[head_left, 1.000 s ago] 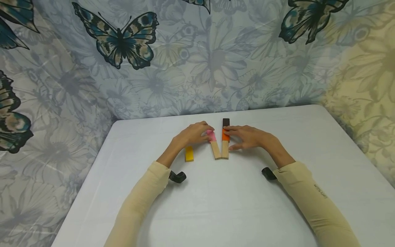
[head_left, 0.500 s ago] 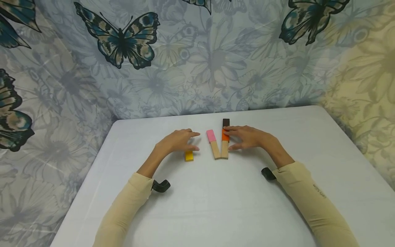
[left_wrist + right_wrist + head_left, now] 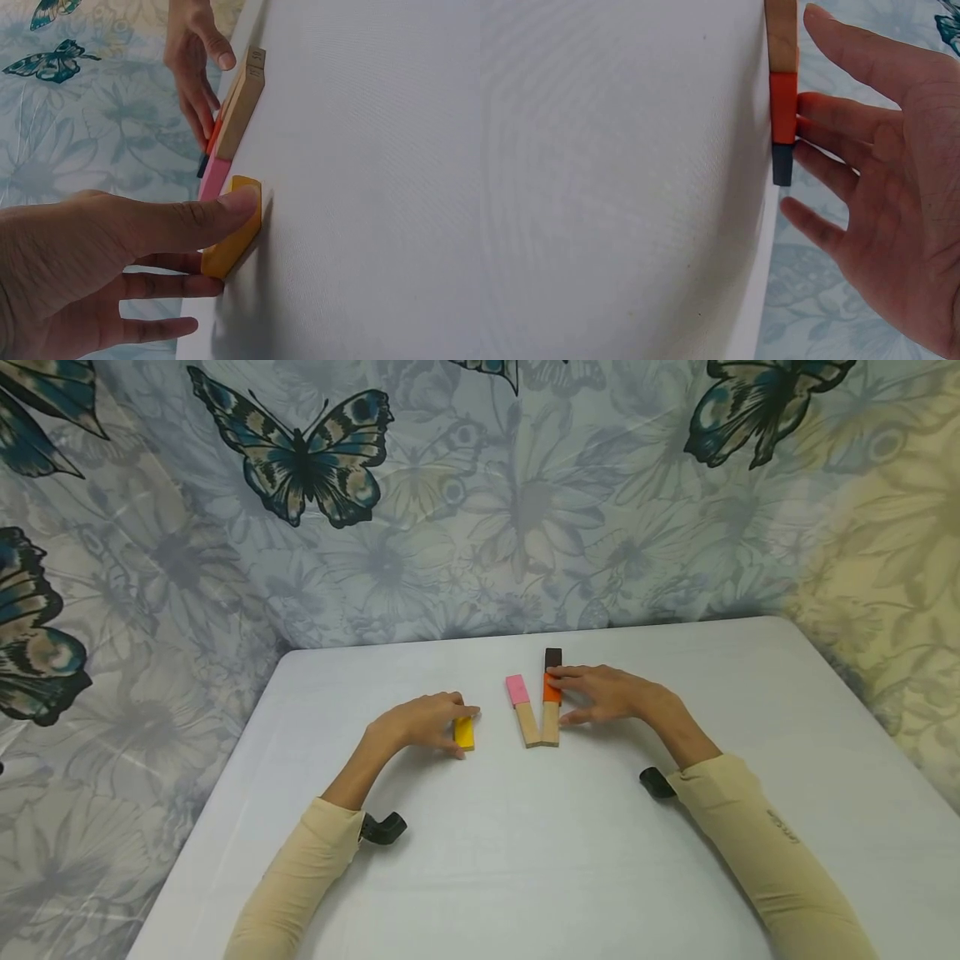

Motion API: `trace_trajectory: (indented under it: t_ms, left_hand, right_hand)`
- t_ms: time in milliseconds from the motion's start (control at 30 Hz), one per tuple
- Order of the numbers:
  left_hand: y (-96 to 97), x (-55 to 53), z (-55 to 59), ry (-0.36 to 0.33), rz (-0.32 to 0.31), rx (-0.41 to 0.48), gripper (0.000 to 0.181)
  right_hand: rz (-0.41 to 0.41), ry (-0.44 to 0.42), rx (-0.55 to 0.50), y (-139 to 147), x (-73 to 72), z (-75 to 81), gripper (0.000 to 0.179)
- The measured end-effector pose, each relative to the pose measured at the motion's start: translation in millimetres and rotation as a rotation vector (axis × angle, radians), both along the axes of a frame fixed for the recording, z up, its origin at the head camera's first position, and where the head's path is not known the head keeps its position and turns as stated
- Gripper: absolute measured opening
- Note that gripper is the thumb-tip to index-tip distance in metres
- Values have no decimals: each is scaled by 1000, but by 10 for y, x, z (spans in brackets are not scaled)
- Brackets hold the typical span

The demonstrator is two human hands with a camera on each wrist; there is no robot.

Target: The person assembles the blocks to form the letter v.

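Observation:
My left hand (image 3: 423, 722) pinches a small flat yellow block (image 3: 465, 734) between thumb and fingers; in the left wrist view the thumb overlaps one end of that block (image 3: 234, 244). Right of it, a pink block (image 3: 517, 689) meets the top of a slanted plain wooden block (image 3: 528, 725). Another wooden block (image 3: 551, 724) stands beside it, their lower ends touching in a V. Above this second one follow an orange block (image 3: 552, 692) and a black block (image 3: 553, 658) in line. My right hand (image 3: 607, 692) rests its extended fingertips against the orange and black blocks (image 3: 781, 163).
All blocks lie on a white table (image 3: 525, 860). Its back edge runs close behind them, against a butterfly-printed cloth (image 3: 525, 527). A black wrist camera (image 3: 384, 828) sticks out under the left sleeve, another black camera (image 3: 657, 782) under the right.
My left hand has let go of the pink block, moved left and toward me, and taken hold of the yellow block. The right hand has stayed by the orange and black blocks.

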State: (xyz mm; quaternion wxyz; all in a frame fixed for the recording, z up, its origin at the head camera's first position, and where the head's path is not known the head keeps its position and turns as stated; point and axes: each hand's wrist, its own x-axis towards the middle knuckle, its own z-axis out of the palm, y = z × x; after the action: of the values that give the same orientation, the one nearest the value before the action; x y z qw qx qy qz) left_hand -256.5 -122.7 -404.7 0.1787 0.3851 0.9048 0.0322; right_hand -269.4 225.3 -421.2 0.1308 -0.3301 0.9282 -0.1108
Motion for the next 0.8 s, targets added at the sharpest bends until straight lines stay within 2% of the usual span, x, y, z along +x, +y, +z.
trace_trajectory:
  t_ms: [233, 500, 800]
  left_hand:
    - [37, -17, 1, 22, -27, -8, 67]
    - [43, -26, 55, -5, -7, 4, 69]
    - [104, -99, 200, 3, 17, 64, 64]
  right_hand:
    - [-8, -5, -6, -1, -3, -2, 79]
    - [-15, -6, 1, -4, 5, 2, 79]
    - [-24, -14, -2, 6, 18, 10, 81]
